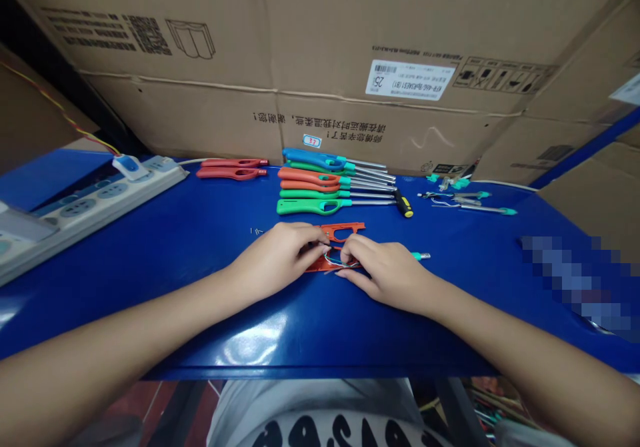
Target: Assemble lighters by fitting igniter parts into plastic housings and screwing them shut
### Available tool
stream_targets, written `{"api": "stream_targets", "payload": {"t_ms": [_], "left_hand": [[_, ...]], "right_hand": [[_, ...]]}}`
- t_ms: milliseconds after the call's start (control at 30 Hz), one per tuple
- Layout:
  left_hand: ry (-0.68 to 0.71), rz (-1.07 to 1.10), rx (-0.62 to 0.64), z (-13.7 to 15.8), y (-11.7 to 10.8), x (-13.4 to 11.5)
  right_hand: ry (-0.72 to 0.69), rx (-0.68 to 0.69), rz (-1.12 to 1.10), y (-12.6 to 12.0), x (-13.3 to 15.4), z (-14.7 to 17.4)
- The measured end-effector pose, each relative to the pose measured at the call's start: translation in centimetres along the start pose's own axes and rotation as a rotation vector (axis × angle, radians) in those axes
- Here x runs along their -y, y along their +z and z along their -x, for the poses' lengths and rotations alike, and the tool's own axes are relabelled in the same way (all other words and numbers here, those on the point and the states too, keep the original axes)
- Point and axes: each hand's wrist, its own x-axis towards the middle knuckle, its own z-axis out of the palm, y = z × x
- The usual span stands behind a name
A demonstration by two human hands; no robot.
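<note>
An open orange lighter shell half (pixel 316 266) lies on the blue table in front of me, with thin white wires (pixel 345 264) running through it. My left hand (pixel 287 254) is closed, thumb and forefinger pinching a wire at the shell's left part. With fingers curled and thumb at the near edge, my right hand (pixel 387 274) grips the same shell half. Past that hand pokes a metal tube tip with a teal collar (pixel 417 256). Just behind lies the other orange shell half (pixel 345 232), partly covered by my fingers. Several small screws (pixel 257 231) rest beside my left hand.
Several long-nosed lighters (pixel 313 206) lie behind, a black-and-yellow screwdriver (pixel 404 204) at their tips. Red handle shells (pixel 233 172) sit left of them, wired tube parts (pixel 475 206) right. A power strip (pixel 95 204) runs along the left; a large cardboard box (pixel 310 40) stands behind.
</note>
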Motion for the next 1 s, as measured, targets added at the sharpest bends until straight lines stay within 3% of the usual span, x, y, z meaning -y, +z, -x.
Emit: {"api": "stream_targets", "payload": {"t_ms": [400,600,767,1000], "left_hand": [[0.003,-0.011,0.004,0.1,0.0,0.0],[-0.014,-0.018,0.008,0.0,0.1,0.2],[-0.017,-0.029,0.019,0.0,0.0,0.4],[0.010,-0.028,0.008,-0.1,-0.1,0.3]], "right_hand": [[-0.043,-0.035,0.087,0.1,0.0,0.1],[-0.163,-0.138,0.010,0.3,-1.0,0.2],[-0.251,-0.111,0.109,0.6,-1.3,0.3],[-0.150,-0.151,-0.149,0.6,-1.3,0.1]]}}
